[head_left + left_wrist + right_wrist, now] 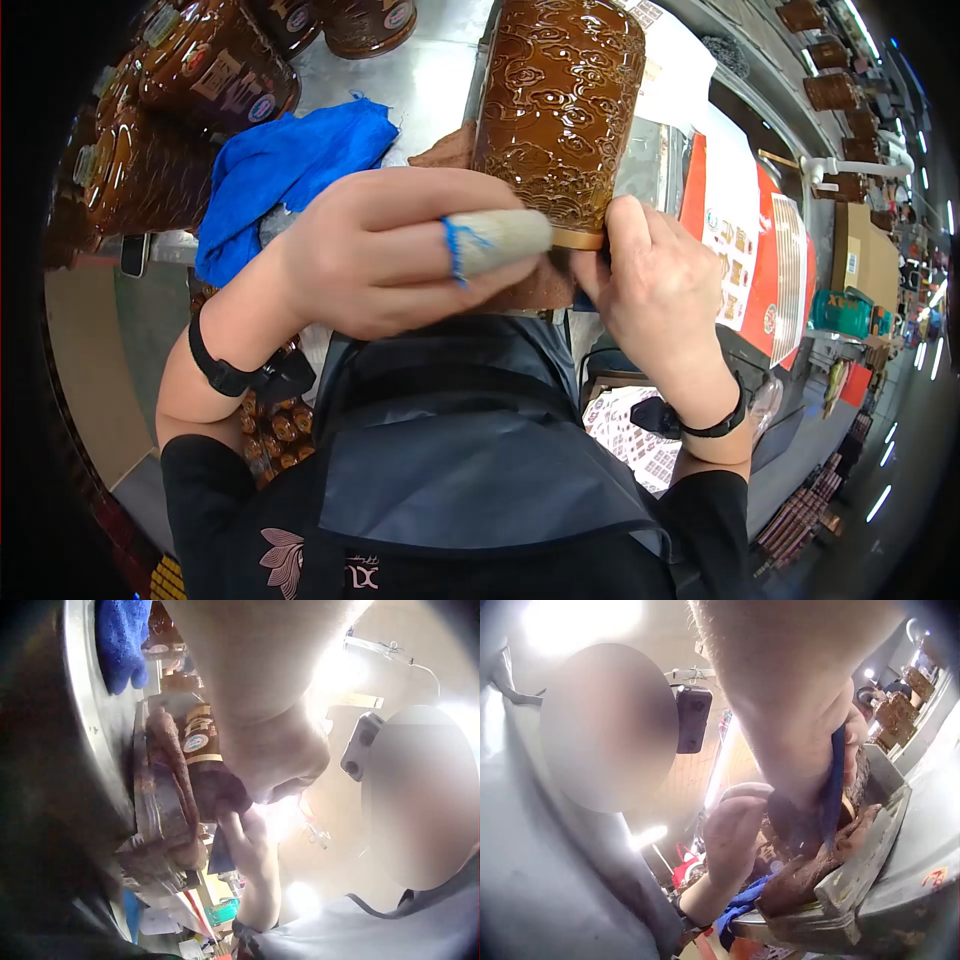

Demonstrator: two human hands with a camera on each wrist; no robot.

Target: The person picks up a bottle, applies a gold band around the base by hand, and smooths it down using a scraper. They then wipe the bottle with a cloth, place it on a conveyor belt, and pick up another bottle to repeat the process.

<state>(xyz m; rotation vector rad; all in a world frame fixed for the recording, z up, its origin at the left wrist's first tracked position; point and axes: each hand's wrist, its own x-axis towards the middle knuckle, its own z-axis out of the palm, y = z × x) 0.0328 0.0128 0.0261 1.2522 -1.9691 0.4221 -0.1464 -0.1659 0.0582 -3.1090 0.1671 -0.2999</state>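
Observation:
A large brown embossed jar [560, 110] lies on its side, its gold-banded end towards the person. Beneath it, a brown cloth [795, 885] lines a cradle [870, 877]. Over the near end of the jar is the left hand [400, 250], blurred in the head view, one finger wrapped in a pale cover [500, 245] with a blue edge. What its fingertips hold, I cannot tell. At the gold band, the right hand [660, 280] has its fingers bent, with a dark blue flat strip [836, 780] between them. Part of the jar's label [199, 731] shows from the left wrist.
Several filled brown jars [220, 75] stand at the left of the metal table [430, 60]. A blue cloth [290, 165] lies beside them. Printed label sheets [725, 220] and a red sheet [765, 260] are at the right. A white pipe [850, 168] stands farther right.

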